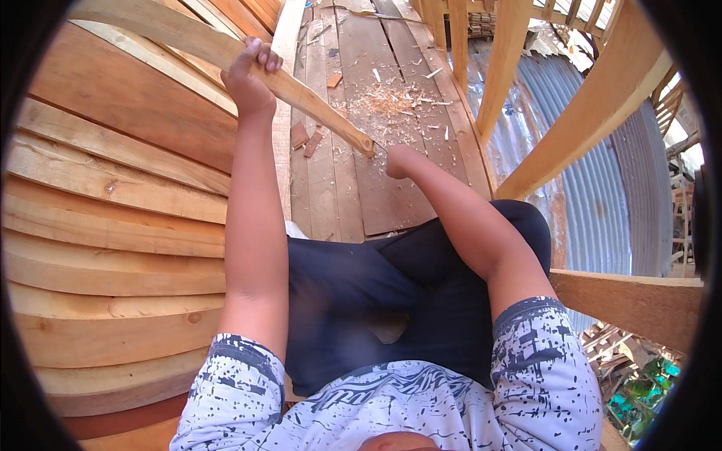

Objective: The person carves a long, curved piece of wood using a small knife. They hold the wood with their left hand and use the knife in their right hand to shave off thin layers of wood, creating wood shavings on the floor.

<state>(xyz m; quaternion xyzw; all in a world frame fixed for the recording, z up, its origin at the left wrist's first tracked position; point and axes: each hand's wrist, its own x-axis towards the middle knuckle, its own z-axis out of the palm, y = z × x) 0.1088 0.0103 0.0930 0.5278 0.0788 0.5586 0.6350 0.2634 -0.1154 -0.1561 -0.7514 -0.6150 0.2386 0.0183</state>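
My left hand (254, 74) is wrapped round a long, slightly curved wooden piece (312, 105). The piece slants from the upper left down toward the middle of the view, over the plank floor. Its near end has a small dark hole or knot. By that end is my right hand (402, 161), closed like a fist with its fingers mostly turned out of sight. A thin, dark, metal-looking sliver (381, 147) shows between this hand and the wood's end. What it belongs to is hidden.
Wood shavings (391, 100) and small offcuts (300, 135) litter the plank floor (346, 188). Stacked boards (120, 218) rise along my left. To the right stand wooden posts (505, 60) and a curved beam (587, 113), with corrugated metal sheets (594, 180) beyond them.
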